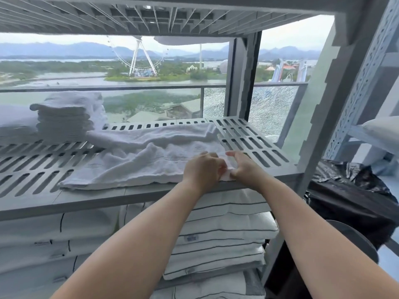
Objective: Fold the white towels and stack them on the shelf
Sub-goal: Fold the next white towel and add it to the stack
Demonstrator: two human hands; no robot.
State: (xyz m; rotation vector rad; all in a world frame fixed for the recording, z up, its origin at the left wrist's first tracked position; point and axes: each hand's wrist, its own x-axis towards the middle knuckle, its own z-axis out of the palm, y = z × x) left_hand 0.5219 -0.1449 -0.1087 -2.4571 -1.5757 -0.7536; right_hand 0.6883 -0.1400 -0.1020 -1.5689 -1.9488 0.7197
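A white towel (138,160) lies spread and rumpled across the grey slotted shelf (254,145). Its right end reaches the shelf's front edge. My left hand (203,169) and my right hand (244,167) are side by side at that right end, both pinching the towel's near corner between fingers and thumb. A stack of folded white towels (67,117) stands at the back left of the same shelf, apart from the spread towel.
Folded white bedding with dark piping (222,231) fills the shelf below. A slotted shelf (151,16) is overhead. A grey upright post (323,117) bounds the right side, with a black plastic bag (349,190) beyond it. Behind the shelf is a window.
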